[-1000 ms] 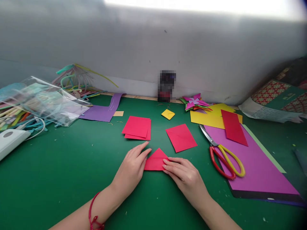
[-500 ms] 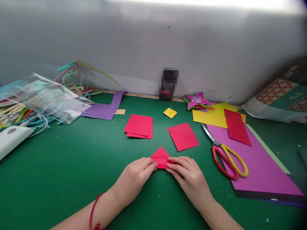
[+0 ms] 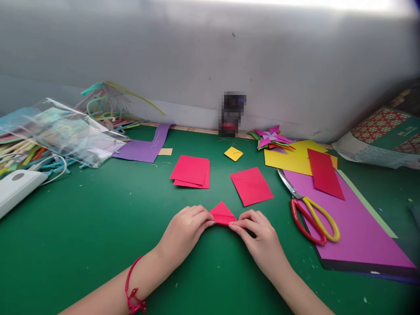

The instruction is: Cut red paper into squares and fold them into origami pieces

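Observation:
A small red paper square [image 3: 222, 214], folded so that a triangle points away from me, is between my two hands. My left hand [image 3: 188, 229] pinches its left corner, with a cord bracelet at the wrist. On the other side my right hand [image 3: 257, 234] grips the right end, thumb and fingertips at the near folded edge. Parts of the paper's side corners are hidden under the fingers. Just beyond lie a stack of red squares [image 3: 190, 169] on the left and a single creased red square [image 3: 252, 186] on the right.
Scissors [image 3: 300, 197] rest partly on purple paper [image 3: 354, 227] at the right. Yellow paper [image 3: 285, 162], a red strip [image 3: 324, 173] and folded paper stars [image 3: 271, 138] lie behind. A folded yellow piece [image 3: 233, 153] sits mid-table. Pipe cleaners and a clear bag [image 3: 88, 140] are left.
The near edge of the held paper has been folded up, leaving a narrower shape. My left hand has shifted slightly away from me, and both hands' fingers have moved along the edge.

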The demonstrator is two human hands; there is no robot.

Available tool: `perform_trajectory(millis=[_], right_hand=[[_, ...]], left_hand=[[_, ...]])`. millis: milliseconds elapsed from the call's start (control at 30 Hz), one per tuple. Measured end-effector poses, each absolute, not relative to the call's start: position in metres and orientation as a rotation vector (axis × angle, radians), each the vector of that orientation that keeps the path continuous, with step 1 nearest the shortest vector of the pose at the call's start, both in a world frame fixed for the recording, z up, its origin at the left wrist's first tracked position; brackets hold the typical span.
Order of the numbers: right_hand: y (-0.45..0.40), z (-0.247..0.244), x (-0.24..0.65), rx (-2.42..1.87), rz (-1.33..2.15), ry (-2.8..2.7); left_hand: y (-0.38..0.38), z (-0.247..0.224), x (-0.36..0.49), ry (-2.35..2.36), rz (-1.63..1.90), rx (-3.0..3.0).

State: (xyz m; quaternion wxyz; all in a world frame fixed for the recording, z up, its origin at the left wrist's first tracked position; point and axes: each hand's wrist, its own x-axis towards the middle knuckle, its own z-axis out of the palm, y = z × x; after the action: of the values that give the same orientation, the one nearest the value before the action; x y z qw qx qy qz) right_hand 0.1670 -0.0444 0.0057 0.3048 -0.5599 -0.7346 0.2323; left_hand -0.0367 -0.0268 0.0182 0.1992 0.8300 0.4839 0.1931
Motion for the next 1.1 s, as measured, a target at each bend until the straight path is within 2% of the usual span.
perform_trajectory(millis=[300, 533, 1100], right_hand=[[-0.039, 0.004, 0.161, -1.72, 0.59, -1.78], [-0.041, 0.002, 0.155, -1.701, 0.424, -1.848], [-0.043, 0.003, 0.151, -1.747, 0.293, -1.89]], left_hand=[[-0.018, 0.016, -0.032, 1.422, 0.632, 1.887], [-0.022, 0.013, -0.025, 1.554, 0.572, 2.241], [-0.021, 0.012, -0.022, 1.626, 0.497, 2.321]])
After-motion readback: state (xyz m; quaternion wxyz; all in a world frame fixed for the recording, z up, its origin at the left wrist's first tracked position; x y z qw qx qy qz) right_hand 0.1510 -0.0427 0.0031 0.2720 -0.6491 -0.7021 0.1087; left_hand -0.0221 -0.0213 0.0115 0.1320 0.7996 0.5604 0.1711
